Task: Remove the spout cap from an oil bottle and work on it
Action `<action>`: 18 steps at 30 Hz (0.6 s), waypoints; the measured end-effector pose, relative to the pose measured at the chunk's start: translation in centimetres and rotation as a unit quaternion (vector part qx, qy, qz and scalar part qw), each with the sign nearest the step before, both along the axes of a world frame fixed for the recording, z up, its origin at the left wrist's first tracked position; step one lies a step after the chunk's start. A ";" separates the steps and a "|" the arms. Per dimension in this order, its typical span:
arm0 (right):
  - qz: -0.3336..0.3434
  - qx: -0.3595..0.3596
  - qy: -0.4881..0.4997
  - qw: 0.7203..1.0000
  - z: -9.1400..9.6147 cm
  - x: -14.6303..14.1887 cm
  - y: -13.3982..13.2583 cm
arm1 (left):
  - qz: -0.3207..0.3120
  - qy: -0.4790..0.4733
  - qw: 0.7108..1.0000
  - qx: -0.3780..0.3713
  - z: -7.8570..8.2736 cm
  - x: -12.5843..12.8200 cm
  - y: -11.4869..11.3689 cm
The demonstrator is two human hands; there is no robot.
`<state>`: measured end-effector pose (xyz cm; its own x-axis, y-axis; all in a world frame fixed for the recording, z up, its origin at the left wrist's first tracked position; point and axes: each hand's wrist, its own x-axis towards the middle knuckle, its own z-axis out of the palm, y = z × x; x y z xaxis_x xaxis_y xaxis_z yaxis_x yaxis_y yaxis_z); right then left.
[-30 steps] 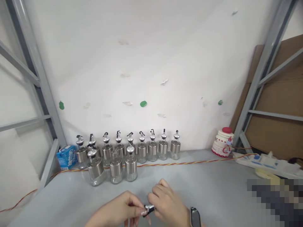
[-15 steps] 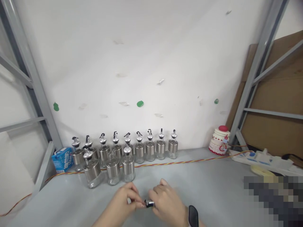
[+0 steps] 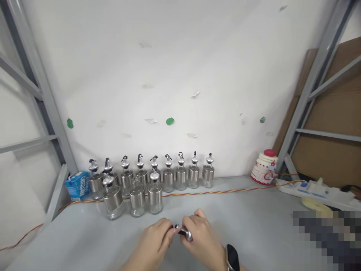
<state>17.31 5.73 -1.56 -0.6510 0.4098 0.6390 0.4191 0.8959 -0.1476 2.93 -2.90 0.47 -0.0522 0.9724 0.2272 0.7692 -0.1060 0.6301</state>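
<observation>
Above the front of the grey table, a silver and black pour spout (image 3: pixel 188 236) lies between my two hands. My right hand (image 3: pixel 201 239) is closed around its silver body, with a dark watch on the wrist. At the black end, the thumb and fingers of my left hand (image 3: pixel 156 241) pinch the tip. Beyond them stands a glass bottle with a steel sleeve (image 3: pixel 137 199), its neck bare. To either side of it are two like bottles topped with spouts, the right one (image 3: pixel 155 197) and the left one (image 3: pixel 113 199).
Several more spouted bottles (image 3: pixel 193 175) line the wall behind. A blue carton (image 3: pixel 77 186) stands at the left, and a white jar with a red lid (image 3: pixel 264 167) at the right. A red and yellow twisted wire (image 3: pixel 225 192) crosses the table toward a white power strip (image 3: pixel 318 190).
The spout has turned in my hands, so more of its silver body shows. My left fingers have closed in on its black end. The view has shifted slightly.
</observation>
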 end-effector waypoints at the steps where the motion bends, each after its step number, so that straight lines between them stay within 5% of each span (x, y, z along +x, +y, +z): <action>1: 0.003 0.007 0.005 1.000 0.1 0.0 0.1 | -0.009 -0.039 0.999 -0.014 -0.1 0.2 0.0; 7: 0.001 0.053 0.012 0.999 0.0 0.1 0.2 | 0.002 -0.311 0.947 -0.075 -0.9 1.6 0.6; 18: -0.010 0.058 -0.011 0.998 -0.2 0.0 0.3 | -0.013 -0.385 0.917 -0.099 -2.5 1.3 1.2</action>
<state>17.35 6.06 -1.80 -0.6578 0.3470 0.6685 0.4389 0.8979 -0.0342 4.21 -1.71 -2.03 -0.1000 0.9938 -0.0483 0.0859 0.0570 0.9947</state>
